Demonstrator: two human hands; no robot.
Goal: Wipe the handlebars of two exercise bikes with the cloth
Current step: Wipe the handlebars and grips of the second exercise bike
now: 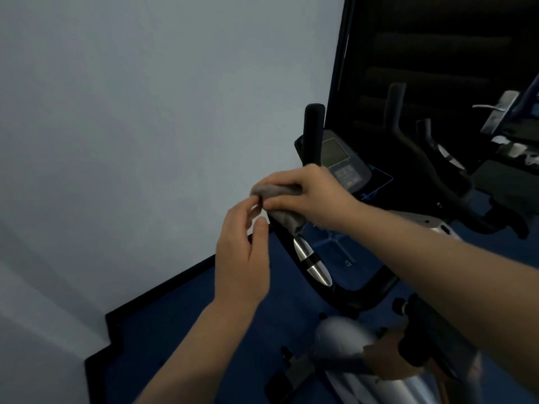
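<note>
While the right hand (306,196) is closed tight around the grey cloth (280,204), pressing it on the black handlebar (313,123) near the middle of the frame, the left hand (242,252) sits just below, its fingers half curled and touching the cloth's edge. From the cloth, the bar's long line points up to its tip and slants down toward the lower right.
</note>
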